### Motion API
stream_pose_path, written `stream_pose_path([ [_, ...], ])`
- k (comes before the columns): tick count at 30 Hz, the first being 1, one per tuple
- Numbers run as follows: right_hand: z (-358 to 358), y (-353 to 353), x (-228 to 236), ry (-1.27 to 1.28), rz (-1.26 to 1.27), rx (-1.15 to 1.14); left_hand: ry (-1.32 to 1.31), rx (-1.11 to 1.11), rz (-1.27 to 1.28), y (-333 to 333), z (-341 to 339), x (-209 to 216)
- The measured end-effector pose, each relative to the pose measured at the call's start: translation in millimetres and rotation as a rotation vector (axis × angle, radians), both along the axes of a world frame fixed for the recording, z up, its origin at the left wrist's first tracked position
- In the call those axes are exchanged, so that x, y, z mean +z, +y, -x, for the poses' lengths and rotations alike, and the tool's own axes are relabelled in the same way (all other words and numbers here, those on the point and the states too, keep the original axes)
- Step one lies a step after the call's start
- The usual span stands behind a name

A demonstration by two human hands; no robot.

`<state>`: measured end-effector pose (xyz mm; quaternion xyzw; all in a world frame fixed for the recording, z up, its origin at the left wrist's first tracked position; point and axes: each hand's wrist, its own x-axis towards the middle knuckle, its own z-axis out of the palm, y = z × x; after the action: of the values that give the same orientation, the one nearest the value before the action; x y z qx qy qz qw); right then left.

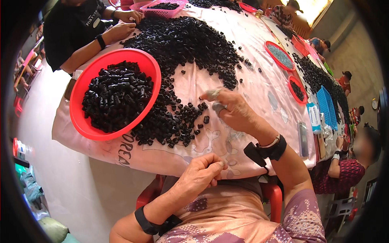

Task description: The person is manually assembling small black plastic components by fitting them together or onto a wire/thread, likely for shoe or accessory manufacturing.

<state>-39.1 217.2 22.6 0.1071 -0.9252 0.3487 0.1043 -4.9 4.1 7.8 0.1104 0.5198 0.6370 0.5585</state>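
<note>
My left hand [204, 170] is closed near the table's front edge, thumb pressed against curled fingers. Whatever may be between them is hidden. My right hand [237, 111] reaches over the cloth, slightly smeared, with grey finger covers on the thumb and a finger. Those two stand apart, and a tiny dark speck shows by the fingertip. Just left of it lie loose small black cylindrical parts [178, 121], which spread from a large heap [190, 40]. A red round basin [156, 83] full of black parts stands at the left, tilted toward me.
A pale pink printed cloth [259, 73] covers the table. Across at the upper left, a person [77, 32] works by a pink basket [178, 10]. To the right are red trays [267, 48], a blue basket [324, 103] and a phone [302, 139]. Another person [344, 170] sits at right.
</note>
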Motion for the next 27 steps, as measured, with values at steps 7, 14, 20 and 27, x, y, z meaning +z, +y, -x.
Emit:
stream_pose_path([
  [7, -13, 16, -16, -0.021, 0.006, -0.196, 0.015, -0.043, 0.011, 3, -1, -1],
  [14, -22, -8, -20, 0.013, -0.404, -0.131, 0.031, -0.054, -0.011, 0, 0, -2],
  [20, -30, -21, -21, 0.092, -0.522, -0.110, 0.034, -0.044, -0.046, 0, 0, 0],
  [27, -42, -29, -17, 0.089, -0.398, -0.097, 0.049, -0.013, -0.065, 0, -3, -3],
])
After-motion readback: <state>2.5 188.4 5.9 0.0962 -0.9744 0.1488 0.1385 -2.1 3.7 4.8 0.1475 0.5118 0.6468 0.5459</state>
